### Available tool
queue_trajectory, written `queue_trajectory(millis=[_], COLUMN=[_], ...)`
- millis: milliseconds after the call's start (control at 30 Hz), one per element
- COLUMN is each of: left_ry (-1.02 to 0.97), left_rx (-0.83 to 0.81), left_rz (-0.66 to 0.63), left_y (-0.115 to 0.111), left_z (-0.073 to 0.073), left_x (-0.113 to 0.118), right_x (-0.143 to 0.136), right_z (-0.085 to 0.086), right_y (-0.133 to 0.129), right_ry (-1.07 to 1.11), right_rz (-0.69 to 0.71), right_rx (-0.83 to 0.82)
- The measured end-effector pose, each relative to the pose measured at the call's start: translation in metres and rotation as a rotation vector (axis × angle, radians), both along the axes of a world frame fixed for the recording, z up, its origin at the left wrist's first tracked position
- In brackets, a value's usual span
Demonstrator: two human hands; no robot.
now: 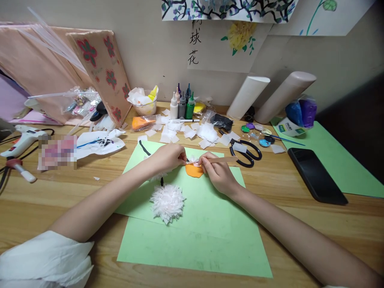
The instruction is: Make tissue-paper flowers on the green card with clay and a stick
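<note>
Green paper sheets (192, 248) lie on the wooden table beneath both hands. My right hand (217, 174) is closed round a flat wooden stick (223, 159), its tip beside an orange piece (194, 171) on the paper. Across from it, my left hand (174, 157) is pinched at the upper left edge of the orange piece; what its fingertips hold is too small to name. A bit of white and pink shows between the hands. Nearer to me lies a white fringed flower (168, 203) with a short black stem; my left hand and forearm partly hide more white petals.
Behind the hands are white paper squares (207, 132), paint bottles (182, 107) and a tub (143, 103). Black scissors (247, 154) and a phone (317, 175) lie right. A glue gun (24, 140) is at left; two rolls (249, 97) lean on the wall.
</note>
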State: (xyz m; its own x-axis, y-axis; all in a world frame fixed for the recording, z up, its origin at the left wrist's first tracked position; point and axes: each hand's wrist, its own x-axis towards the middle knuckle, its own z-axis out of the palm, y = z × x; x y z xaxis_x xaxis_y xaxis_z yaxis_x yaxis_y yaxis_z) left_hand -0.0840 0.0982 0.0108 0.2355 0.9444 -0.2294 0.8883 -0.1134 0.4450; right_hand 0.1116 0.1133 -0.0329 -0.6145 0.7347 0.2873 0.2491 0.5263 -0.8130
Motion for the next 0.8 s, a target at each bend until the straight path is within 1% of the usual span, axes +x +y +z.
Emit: queue_trajectory(millis=[267, 567, 800], left_ry=[0.01, -0.012, -0.015], left_rx=[-0.005, -0.005, 0.002], left_rz=[-0.002, -0.01, -0.01], left_y=[0.0004, 0.0014, 0.0006], left_z=[0.0019, -0.0018, 0.0004], left_x=[0.0006, -0.0008, -0.001], right_x=[-0.0004, -0.0009, -0.004], right_z=[-0.0005, -0.0006, 0.0014], right_y=[0.0009, 0.0005, 0.0019], right_ry=[-0.035, -0.056, -0.101], right_rz=[0.018, 0.015, 0.019], right_rx=[-0.038, -0.02, -0.015])
